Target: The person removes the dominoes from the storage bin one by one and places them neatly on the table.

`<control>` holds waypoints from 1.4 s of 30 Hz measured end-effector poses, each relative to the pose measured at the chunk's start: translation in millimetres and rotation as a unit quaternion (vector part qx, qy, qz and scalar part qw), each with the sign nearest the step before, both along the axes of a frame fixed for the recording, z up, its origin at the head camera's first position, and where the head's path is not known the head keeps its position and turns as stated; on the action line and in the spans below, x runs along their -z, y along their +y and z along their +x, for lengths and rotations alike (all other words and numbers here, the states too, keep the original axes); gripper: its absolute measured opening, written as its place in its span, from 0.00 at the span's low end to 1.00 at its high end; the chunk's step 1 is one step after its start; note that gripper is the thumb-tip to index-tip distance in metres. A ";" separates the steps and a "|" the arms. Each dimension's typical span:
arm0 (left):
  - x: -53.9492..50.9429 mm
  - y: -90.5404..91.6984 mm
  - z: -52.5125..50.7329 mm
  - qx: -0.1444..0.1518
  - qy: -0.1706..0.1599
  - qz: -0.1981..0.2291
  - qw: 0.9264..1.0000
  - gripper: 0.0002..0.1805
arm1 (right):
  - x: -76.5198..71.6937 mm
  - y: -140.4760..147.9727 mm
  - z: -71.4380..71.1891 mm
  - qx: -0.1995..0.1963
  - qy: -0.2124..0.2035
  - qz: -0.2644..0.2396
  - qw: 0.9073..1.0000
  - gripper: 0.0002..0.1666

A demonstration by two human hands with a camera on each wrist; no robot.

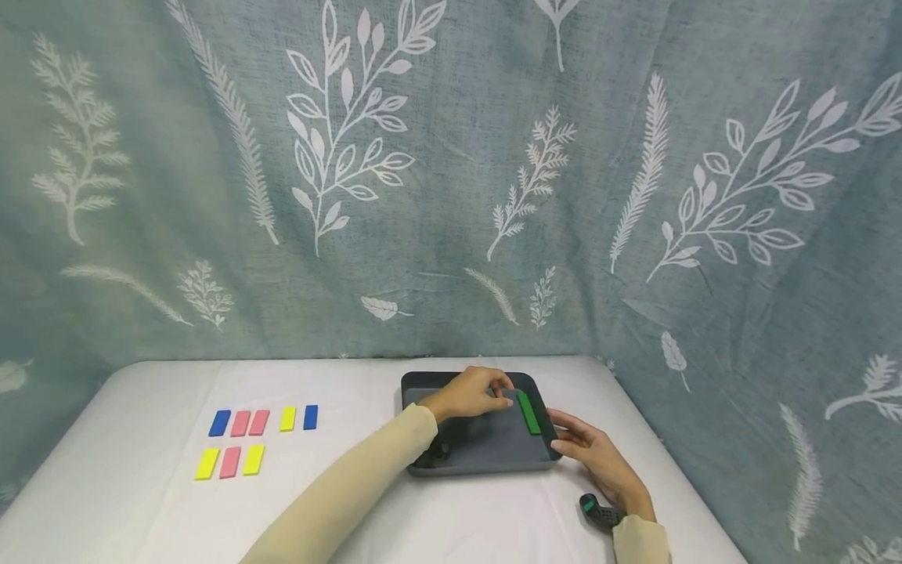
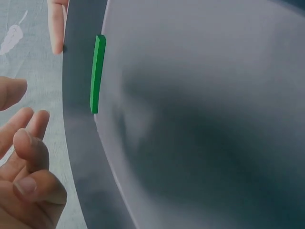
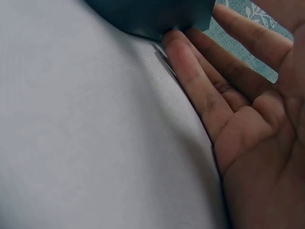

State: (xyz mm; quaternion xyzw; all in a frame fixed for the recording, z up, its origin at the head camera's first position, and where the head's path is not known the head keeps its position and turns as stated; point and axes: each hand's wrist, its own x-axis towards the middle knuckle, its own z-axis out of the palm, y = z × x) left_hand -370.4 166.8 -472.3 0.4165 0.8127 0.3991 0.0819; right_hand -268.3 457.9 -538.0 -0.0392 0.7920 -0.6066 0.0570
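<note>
A dark grey tray lies on the white table. Inside it, a green block lies along the right wall; the left wrist view also shows this green block against the wall. My left hand hovers over the tray just left of the block, fingers loosely bent. In the left wrist view nothing shows between the fingers of the left hand. My right hand is at the tray's right side. In the right wrist view, fingertips of the right hand touch the tray's outer wall.
On the table's left side lie several flat blocks in two rows: blue, pink and yellow among them. A patterned green curtain hangs behind the table. A dark wrist device is on the right wrist.
</note>
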 end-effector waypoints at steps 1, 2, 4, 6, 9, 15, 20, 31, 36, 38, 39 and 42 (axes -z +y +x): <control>-0.1 2.9 -0.3 0.001 0.000 -0.001 1.000 0.14 | -0.5 -0.1 0.1 -0.002 0.001 0.000 1.000 0.36; -0.7 5.7 -0.5 0.003 0.001 -0.003 1.000 0.14 | -1.1 -0.3 0.0 -0.003 0.002 -0.002 1.000 0.36; -2.2 10.6 -0.8 0.003 0.005 -0.007 1.000 0.15 | -2.4 -0.8 -0.3 -0.006 0.005 -0.003 1.000 0.35; -2.2 15.2 -1.4 0.006 0.007 -0.011 1.000 0.16 | -3.8 -1.5 -0.8 -0.009 0.007 -0.008 1.000 0.35; 0.2 20.4 -1.7 0.016 0.008 -0.023 1.000 0.19 | -5.4 -2.8 -1.1 -0.015 0.006 -0.014 1.000 0.34; 9.1 28.7 -1.2 0.057 -0.017 -0.044 0.997 0.20 | -4.6 -4.2 -1.5 -0.017 0.006 -0.010 1.000 0.35; 13.0 33.4 -1.2 0.065 -0.013 -0.059 0.996 0.20 | -2.2 -4.0 -1.6 -0.018 0.006 -0.018 1.000 0.34; 14.4 50.0 8.9 0.085 0.139 -0.207 0.965 0.24 | 0.9 -2.2 3.2 -0.018 0.001 -0.032 0.999 0.34; 16.2 54.7 13.4 0.094 0.154 -0.251 0.951 0.29 | 2.1 -0.6 4.1 -0.015 -0.005 -0.036 0.999 0.35; 17.5 55.8 12.9 0.095 0.153 -0.247 0.952 0.28 | 1.0 -0.3 5.6 -0.014 -0.005 -0.034 0.999 0.35; 17.9 56.2 12.3 0.095 0.151 -0.241 0.954 0.27 | 0.3 -0.2 6.3 -0.013 -0.004 -0.034 0.999 0.35; 19.3 56.0 9.1 0.091 0.135 -0.214 0.963 0.26 | -1.9 0.0 8.4 -0.008 -0.002 -0.030 1.000 0.34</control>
